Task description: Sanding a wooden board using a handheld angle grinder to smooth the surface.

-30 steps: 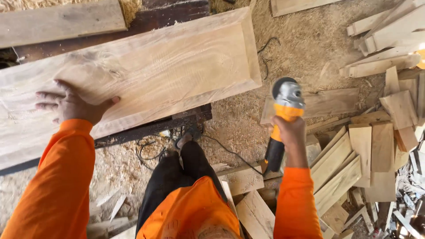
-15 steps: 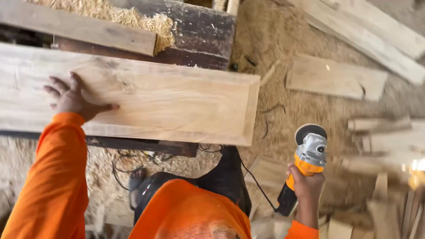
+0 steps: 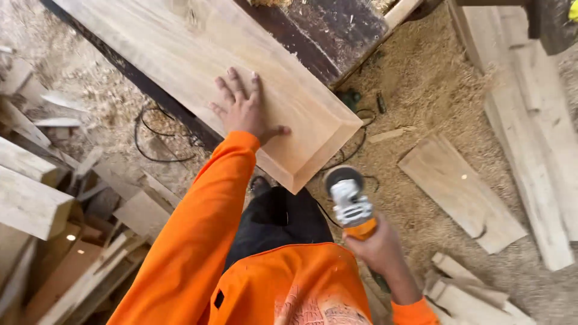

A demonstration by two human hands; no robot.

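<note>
A wide pale wooden board (image 3: 180, 54) with a bevelled end lies on a dark workbench (image 3: 325, 36). My left hand (image 3: 244, 108) rests flat on the board near its end, fingers spread, in an orange sleeve. My right hand (image 3: 382, 253) grips the body of a yellow and grey angle grinder (image 3: 350, 201). The grinder's disc points up and sits just below the board's near corner, apart from the wood. Its black cable (image 3: 162, 138) trails over the sawdust under the bench.
Sawdust covers the ground. Loose planks (image 3: 463, 192) lie at the right, long boards (image 3: 530, 120) run along the far right edge. Offcuts and beams (image 3: 36, 198) are stacked at the left. My dark trousers (image 3: 277, 216) are below the board's end.
The view has swung round, so the board now runs diagonally. My left hand has slid along the board toward its end. The grinder has come in close beside the board's corner.
</note>
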